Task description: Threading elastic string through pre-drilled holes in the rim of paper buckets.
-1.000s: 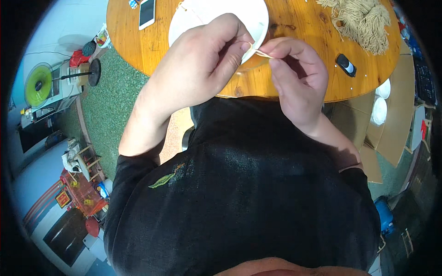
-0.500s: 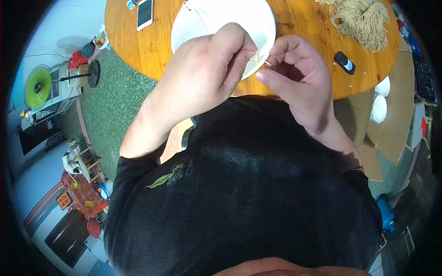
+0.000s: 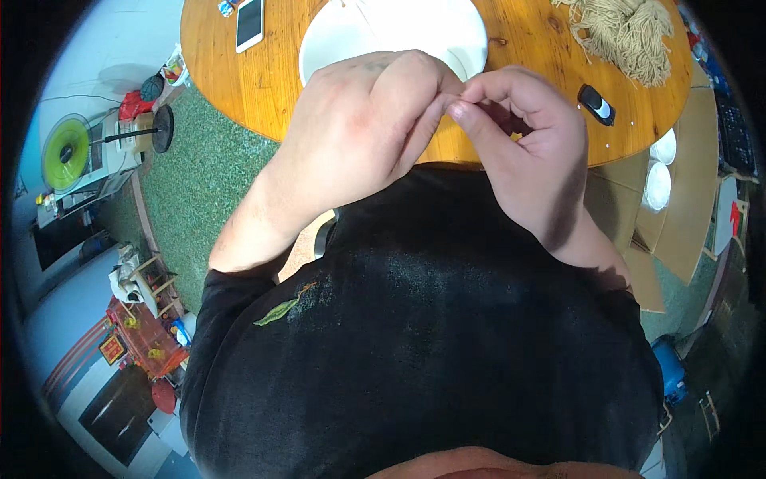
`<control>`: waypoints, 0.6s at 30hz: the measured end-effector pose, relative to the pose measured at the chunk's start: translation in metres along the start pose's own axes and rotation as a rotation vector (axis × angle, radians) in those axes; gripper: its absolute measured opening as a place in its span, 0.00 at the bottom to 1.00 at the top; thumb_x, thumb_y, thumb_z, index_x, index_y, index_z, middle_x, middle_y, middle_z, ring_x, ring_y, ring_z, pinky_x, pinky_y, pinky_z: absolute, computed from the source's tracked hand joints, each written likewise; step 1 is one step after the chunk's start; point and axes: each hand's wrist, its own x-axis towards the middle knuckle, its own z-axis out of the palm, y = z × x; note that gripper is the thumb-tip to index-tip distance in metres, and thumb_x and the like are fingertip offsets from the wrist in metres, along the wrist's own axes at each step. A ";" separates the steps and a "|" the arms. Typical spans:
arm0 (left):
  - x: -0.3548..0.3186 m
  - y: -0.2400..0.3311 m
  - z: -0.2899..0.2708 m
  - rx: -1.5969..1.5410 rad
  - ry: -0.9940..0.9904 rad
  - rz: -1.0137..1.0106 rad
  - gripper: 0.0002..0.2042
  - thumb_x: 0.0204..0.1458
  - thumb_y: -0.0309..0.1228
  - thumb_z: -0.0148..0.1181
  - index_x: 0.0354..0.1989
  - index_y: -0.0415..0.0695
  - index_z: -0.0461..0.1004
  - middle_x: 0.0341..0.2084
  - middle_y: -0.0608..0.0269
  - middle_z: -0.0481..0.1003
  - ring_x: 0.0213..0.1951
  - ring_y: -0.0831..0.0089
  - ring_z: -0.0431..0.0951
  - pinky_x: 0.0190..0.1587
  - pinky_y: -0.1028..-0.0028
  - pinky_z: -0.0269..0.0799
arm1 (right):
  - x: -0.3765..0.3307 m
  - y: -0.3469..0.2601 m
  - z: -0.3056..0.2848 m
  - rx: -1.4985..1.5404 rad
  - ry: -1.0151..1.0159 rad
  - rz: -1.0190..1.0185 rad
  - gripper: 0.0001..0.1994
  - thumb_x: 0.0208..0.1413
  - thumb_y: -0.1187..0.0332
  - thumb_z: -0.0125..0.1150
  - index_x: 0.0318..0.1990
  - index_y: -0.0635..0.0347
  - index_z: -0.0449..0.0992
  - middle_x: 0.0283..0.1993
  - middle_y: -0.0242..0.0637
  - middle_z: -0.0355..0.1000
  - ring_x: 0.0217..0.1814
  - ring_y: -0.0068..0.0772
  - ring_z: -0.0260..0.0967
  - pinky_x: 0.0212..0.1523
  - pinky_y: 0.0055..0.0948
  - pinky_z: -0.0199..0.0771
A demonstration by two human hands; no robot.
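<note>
Closest to the camera, a black shirt (image 3: 431, 343) is filling the lower frame, and both bare forearms are rising out of it toward the table edge. The left hand (image 3: 363, 128) is curling over with its fingers bunched narrow, thumb and forefinger pressing together at the tips. The right hand (image 3: 523, 148) is meeting it, also pinching tight, so the two sets of fingertips are touching just above the near rim of the round wooden table (image 3: 239, 88). Whatever they are gripping is too small and too hidden between the fingers to make out; it is sitting right at that meeting point of the pinches.

Just beyond the knuckles a white plate (image 3: 399, 32) is lying on the table, partly covered by the left hand. Further out, a tangle of pale tan string (image 3: 626, 32) is heaped at the far right. Judging by that bundle, the stuff is looking light, soft and limp, likely to fray or slip, so a firm fingertip pinch near its end seems the best hold. A small black gadget (image 3: 597, 104) is resting beside the right hand, and a white phone (image 3: 250, 22) is lying at the far left.
</note>
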 end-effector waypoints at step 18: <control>0.000 0.002 0.014 -0.090 0.125 -0.049 0.08 0.52 0.26 0.78 0.40 0.43 0.87 0.21 0.65 0.74 0.23 0.75 0.74 0.25 0.75 0.67 | -0.011 0.021 0.007 0.534 0.076 0.322 0.08 0.71 0.72 0.64 0.50 0.68 0.80 0.40 0.30 0.80 0.40 0.17 0.73 0.46 0.20 0.76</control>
